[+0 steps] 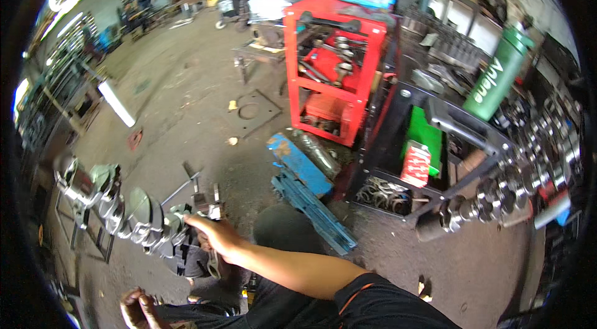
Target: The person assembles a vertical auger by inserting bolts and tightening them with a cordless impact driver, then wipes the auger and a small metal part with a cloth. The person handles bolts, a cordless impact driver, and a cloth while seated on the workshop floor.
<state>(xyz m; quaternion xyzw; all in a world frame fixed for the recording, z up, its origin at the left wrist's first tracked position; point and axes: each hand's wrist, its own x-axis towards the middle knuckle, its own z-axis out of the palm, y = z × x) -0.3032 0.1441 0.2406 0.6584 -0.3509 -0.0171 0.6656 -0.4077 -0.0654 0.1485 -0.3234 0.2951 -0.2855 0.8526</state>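
Note:
A metal crankshaft (pixel 140 220) with shiny lobes and journals lies across the left side, low above the floor. My right hand (pixel 214 239) reaches over from the right and is closed on its near end; most of the fingers are hidden behind the hand and the metal. A ring-shaped metal part (pixel 214 265) shows just below that hand. At the lower left is my left hand (pixel 140 309), fingers loosely curled and apart, with nothing visible in them. It is clear of the crankshaft.
A red tool rack (pixel 336 83) holding metal parts stands ahead. To the right is a black cart (pixel 423 195), with a green bottle (pixel 500 74) and more crankshafts (pixel 497 195) beside it. Blue metal pieces (pixel 314 204) lie on the floor near my knee (pixel 283 229).

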